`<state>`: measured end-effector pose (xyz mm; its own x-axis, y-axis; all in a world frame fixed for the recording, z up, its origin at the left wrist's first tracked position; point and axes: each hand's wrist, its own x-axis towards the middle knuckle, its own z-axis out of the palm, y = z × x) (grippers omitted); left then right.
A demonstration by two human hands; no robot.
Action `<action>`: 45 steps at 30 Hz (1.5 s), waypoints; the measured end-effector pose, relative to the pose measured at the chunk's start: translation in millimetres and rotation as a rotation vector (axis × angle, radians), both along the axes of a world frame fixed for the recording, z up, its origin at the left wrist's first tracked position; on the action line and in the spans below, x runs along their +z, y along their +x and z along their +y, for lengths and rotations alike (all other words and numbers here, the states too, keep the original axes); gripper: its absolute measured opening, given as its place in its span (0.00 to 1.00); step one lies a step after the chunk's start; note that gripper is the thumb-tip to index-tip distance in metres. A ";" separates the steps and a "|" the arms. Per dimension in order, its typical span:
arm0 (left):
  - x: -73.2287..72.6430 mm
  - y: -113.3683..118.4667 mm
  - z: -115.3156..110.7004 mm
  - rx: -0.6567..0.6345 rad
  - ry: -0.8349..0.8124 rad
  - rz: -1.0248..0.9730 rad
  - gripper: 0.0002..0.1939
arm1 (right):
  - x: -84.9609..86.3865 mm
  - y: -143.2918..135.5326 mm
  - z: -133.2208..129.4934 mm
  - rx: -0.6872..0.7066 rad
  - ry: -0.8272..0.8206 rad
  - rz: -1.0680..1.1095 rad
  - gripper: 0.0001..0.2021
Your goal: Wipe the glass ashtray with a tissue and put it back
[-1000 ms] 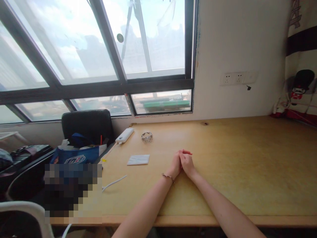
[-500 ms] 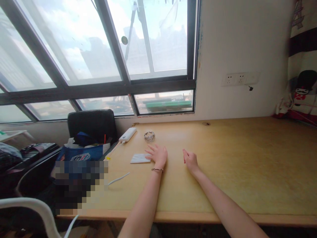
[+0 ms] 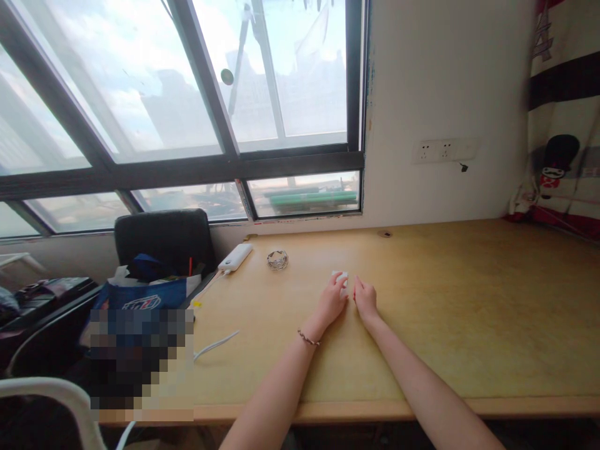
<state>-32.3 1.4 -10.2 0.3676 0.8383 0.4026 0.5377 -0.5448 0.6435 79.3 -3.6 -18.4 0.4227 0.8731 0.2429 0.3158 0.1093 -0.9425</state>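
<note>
My left hand (image 3: 334,297), with a thin bracelet on its wrist, has its fingers curled over a small white flat item (image 3: 342,279) in the middle of the wooden table (image 3: 469,325). Part of that item is covered by the fingers. Just to the right, my right hand (image 3: 365,300) rests on its side, fingers folded in; whatever is inside it, if anything, is hidden. A narrow gap separates the two hands. Behind and left of them lies a silvery ring-shaped object (image 3: 277,260).
A white power bank (image 3: 235,257) with a cable lies at the table's back left. Another white cable (image 3: 216,345) crosses the left edge. A black chair (image 3: 164,237) holding a blue bag (image 3: 140,312) stands left. Wall sockets (image 3: 435,150) are behind.
My left hand has moved right with the white flat item, from the left part of the table to beside my right hand, and its spread fingers have curled. The view has shifted slightly.
</note>
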 end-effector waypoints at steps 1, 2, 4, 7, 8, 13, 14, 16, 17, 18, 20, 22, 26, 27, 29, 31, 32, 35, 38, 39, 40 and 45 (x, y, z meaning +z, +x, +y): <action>1.8 -0.4 -0.7 0.013 -0.017 -0.021 0.23 | -0.1 -0.7 -0.5 -0.001 0.007 -0.008 0.25; 3.9 -1.2 -1.5 0.040 -0.025 -0.037 0.22 | -0.1 -1.4 -1.0 -0.008 0.013 -0.013 0.25; 7.7 -3.5 -2.9 0.115 -0.022 -0.046 0.21 | -0.1 -2.5 -1.6 -0.025 0.018 -0.011 0.25; 9.6 -7.1 -3.8 0.234 -0.073 -0.009 0.15 | -1.5 -3.1 -1.0 -0.037 0.007 0.007 0.25; 9.0 -8.3 -3.5 0.264 -0.113 0.005 0.11 | -2.4 -3.0 -0.6 -0.035 0.002 0.012 0.25; 4.1 -9.6 2.0 0.319 -0.184 -0.159 0.14 | -6.4 -0.5 2.7 -0.035 -0.022 0.015 0.22; 4.0 -8.4 3.2 0.312 -0.193 -0.245 0.16 | -6.6 0.2 3.5 -0.051 -0.024 0.020 0.20; 5.0 -4.5 5.3 0.279 -0.272 -0.460 0.18 | -6.6 1.4 5.1 -0.105 -0.033 0.028 0.16; 5.8 -1.9 5.9 0.256 -0.336 -0.583 0.18 | -6.6 1.6 6.2 -0.135 -0.041 0.026 0.14; 6.7 0.8 6.1 0.228 -0.409 -0.706 0.19 | -6.9 1.6 7.3 -0.158 -0.047 0.022 0.14; 8.2 6.0 5.4 0.170 -0.541 -0.928 0.19 | -8.1 0.9 10.0 -0.167 -0.056 0.027 0.17; 9.2 9.6 3.3 0.114 -0.619 -1.078 0.20 | -9.4 -0.1 12.4 -0.144 -0.055 0.060 0.20; 10.1 11.2 -0.3 0.040 -0.639 -1.166 0.19 | -6.9 -0.5 12.7 -0.077 -0.058 0.140 0.21; 10.1 10.9 -0.4 0.037 -0.628 -1.156 0.19 | -4.8 -0.7 11.5 -0.048 -0.060 0.154 0.21; 10.0 10.4 0.2 0.049 -0.600 -1.092 0.19 | 0.1 -1.6 8.5 0.020 -0.052 0.182 0.19; 9.6 10.6 1.1 0.069 -0.569 -0.996 0.20 | 3.9 -3.3 5.8 0.081 -0.021 0.222 0.19; 9.5 11.0 1.2 0.074 -0.553 -0.954 0.20 | 4.7 -4.3 5.1 0.100 -0.002 0.248 0.19; 9.8 12.6 -0.8 0.055 -0.529 -0.905 0.20 | 2.4 -6.1 5.8 0.112 0.015 0.327 0.24; 11.5 13.9 -4.4 0.005 -0.561 -0.988 0.20 | -3.5 -5.1 9.0 0.091 -0.002 0.410 0.21; 12.2 14.1 -5.2 -0.004 -0.575 -1.037 0.20 | -5.1 -4.3 10.0 0.087 -0.006 0.434 0.19; 12.7 14.1 -5.4 -0.004 -0.589 -1.091 0.19 | -6.3 -3.4 10.8 0.078 -0.010 0.449 0.18; 12.3 11.0 1.8 0.007 -0.633 -1.366 0.13 | -5.9 1.1 12.0 -0.078 -0.009 0.442 0.12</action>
